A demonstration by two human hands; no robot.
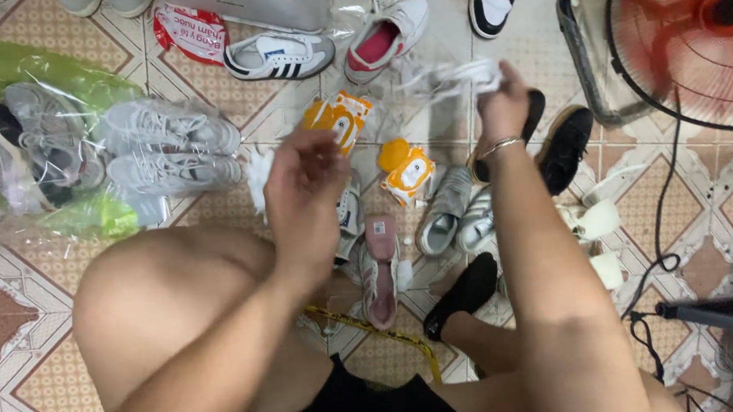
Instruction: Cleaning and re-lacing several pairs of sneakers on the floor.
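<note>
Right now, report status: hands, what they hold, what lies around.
Left hand pinching crumpled white wipe. Right hand raised, gripping clear plastic bag. Pink-lined white shoe, orange wipe packs below.

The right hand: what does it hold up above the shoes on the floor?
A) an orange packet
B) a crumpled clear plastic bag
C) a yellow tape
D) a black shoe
B: the right hand is closed on a crumpled clear plastic bag, raised over the tiled floor.
</note>
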